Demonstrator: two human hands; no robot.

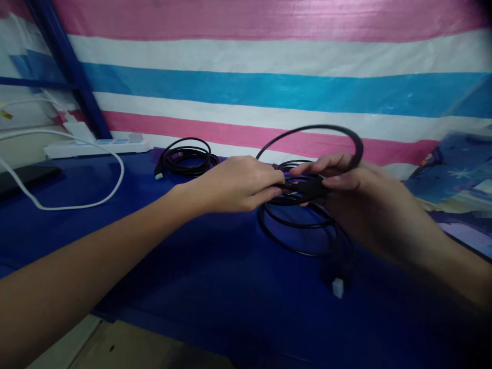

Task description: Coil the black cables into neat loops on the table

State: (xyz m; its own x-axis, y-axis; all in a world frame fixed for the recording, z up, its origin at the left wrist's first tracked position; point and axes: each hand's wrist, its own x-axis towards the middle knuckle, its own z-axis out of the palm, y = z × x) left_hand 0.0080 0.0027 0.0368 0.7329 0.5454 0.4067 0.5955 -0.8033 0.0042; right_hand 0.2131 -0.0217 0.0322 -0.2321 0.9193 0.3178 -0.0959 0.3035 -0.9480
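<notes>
A black cable (pixel 295 224) hangs in loose loops between my two hands, above the blue table. My left hand (pixel 246 183) pinches part of it between thumb and fingers. On the other side, my right hand (pixel 346 189) is closed around the coils, with a thick black part of the cable near the thumb. One loop arches up over both hands. Below my right hand dangles a plug with a pale tip (pixel 337 288). Farther back, a second coiled black cable (pixel 188 159) lies on the table, its light-tipped plug (pixel 159 175) pointing left.
On the blue table (pixel 184 271), a white power strip (pixel 100 147) lies at the back left, with a white cord (pixel 88 206) curving in front. A dark flat object (pixel 33 178) rests at far left. A striped sheet (pixel 269 92) hangs behind.
</notes>
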